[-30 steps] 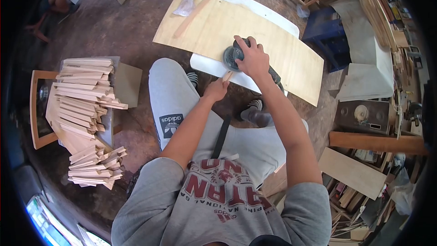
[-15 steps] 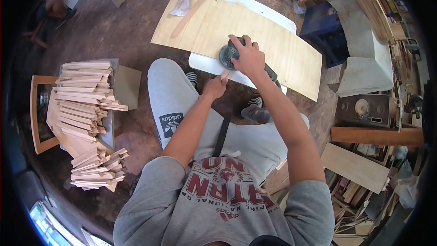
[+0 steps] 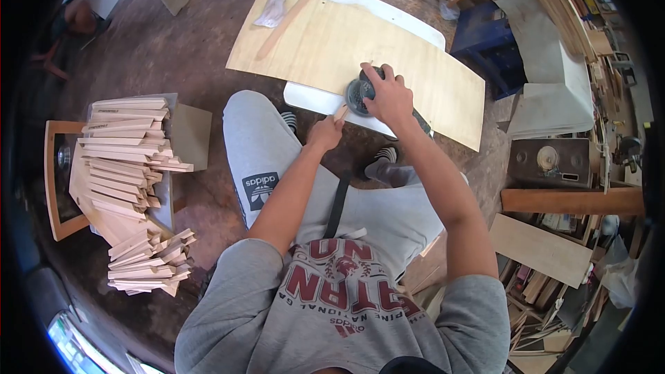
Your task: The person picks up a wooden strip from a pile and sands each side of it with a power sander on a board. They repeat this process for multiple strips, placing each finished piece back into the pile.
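Note:
My right hand (image 3: pixel 390 99) is wrapped over the top of a dark orbital sander (image 3: pixel 357 95), whose round pad sits at the near edge of a plywood board (image 3: pixel 415 76). In my left hand (image 3: pixel 325 133) is a short, narrow wood strip (image 3: pixel 341 111), gripped by its near end. The strip's far end points up toward the board, just left of the sander's pad. Under the plywood, a white tabletop (image 3: pixel 312 95) juts out on the near side. Farther left on the board lie a longer wood strip (image 3: pixel 282 28) and a crumpled clear plastic bag (image 3: pixel 271 10).
Stacks of cut wood strips (image 3: pixel 125 145) rest on a low stand to my left, with a wooden frame (image 3: pixel 54 180) beside it. On the right are a blue stand (image 3: pixel 485 48), a speaker box (image 3: pixel 551 161) and piled wood scraps (image 3: pixel 537 287). A seated person's leg (image 3: pixel 80 17) shows far left.
The sander and my right hand have shifted right and slightly toward me. More of the strip's far end now shows beside the pad, while my left hand stays nearly in place.

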The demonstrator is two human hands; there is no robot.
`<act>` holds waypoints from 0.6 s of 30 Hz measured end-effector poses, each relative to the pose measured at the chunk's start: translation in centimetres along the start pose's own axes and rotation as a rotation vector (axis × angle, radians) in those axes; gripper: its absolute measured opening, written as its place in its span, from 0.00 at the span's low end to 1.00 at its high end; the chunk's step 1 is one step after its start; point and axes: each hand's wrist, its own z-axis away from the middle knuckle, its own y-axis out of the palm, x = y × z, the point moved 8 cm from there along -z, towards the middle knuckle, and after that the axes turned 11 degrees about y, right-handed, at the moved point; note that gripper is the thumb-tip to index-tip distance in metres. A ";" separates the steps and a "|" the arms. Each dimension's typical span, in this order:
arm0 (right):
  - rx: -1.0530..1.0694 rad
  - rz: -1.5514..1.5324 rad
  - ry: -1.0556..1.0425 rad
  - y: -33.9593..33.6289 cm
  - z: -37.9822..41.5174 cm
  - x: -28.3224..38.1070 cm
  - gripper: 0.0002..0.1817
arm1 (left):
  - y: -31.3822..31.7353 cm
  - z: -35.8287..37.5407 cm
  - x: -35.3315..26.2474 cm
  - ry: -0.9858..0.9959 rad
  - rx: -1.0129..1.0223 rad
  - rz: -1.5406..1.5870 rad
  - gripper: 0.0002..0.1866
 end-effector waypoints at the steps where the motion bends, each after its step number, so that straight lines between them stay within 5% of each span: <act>1: -0.010 0.007 -0.025 0.0 0.3 0.2 0.46 | 0.0 0.0 0.0 -0.004 0.001 0.004 0.27; 18: -0.094 -0.011 -0.054 -0.2 -0.7 2.0 0.44 | 0.4 -0.1 0.1 0.025 -0.002 -0.016 0.28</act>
